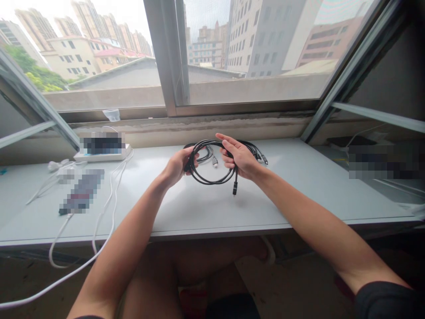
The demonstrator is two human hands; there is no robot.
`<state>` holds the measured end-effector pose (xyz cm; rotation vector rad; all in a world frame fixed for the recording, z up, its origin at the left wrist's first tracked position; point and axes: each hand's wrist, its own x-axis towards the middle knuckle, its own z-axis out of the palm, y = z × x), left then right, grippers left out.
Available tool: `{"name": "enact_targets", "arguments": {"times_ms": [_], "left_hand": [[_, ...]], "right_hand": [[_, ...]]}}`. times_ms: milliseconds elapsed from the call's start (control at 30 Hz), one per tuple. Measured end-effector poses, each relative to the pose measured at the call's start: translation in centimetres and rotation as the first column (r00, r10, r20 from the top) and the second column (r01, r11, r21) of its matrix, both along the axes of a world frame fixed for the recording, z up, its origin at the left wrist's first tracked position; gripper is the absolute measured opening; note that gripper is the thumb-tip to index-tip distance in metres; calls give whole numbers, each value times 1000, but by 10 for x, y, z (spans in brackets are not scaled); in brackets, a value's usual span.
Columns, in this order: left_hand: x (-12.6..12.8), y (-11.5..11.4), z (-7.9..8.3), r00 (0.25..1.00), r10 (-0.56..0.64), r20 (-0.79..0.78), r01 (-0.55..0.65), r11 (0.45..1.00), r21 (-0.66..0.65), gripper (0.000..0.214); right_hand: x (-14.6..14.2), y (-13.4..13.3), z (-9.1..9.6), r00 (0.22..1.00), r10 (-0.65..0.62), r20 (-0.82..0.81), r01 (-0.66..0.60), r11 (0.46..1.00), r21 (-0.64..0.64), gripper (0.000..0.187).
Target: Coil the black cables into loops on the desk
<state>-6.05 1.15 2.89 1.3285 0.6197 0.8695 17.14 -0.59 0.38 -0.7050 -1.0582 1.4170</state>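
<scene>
A black cable [212,182] is looped into a coil between my two hands, just above the desk. My left hand [179,165] is closed round the coil's left side. On the right side my right hand [239,156] grips the loops, its index finger stretched out to the left. One cable end with a black plug [235,189] hangs below my right hand. Behind the coil, more black cable with a plug [264,159] lies on the desk, partly hidden by my hands. A grey-white plug [215,163] shows through the loop.
The pale desk [199,212] runs along a window. At the left lie a white power strip [102,156], a blurred dark device [83,190] and white cables [114,195] hanging over the front edge. Metal frame posts [335,99] rise at both sides.
</scene>
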Motion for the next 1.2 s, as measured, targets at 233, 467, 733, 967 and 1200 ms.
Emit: {"name": "enact_targets", "arguments": {"times_ms": [233, 467, 733, 967, 1200], "left_hand": [[-14, 3, 5, 995, -100, -14, 100, 995, 6, 44], [1, 11, -13, 947, 287, -144, -274, 957, 99, 53], [5, 8, -20, 922, 273, -275, -172, 925, 340, 47], [16, 2, -22, 968, 175, -181, -127, 960, 250, 35], [10, 9, -20, 928, 359, -101, -343, 928, 147, 35]], "right_hand": [[11, -4, 8, 996, -14, 83, 12, 1000, 21, 42], [14, 3, 2, 990, -54, 132, 46, 997, 63, 45], [3, -3, 1, 975, 14, 221, -12, 1000, -9, 36], [-11, -6, -6, 935, -18, 353, 1, 999, 49, 41], [-16, 3, -20, 974, -68, 215, 57, 997, 58, 48]]}}
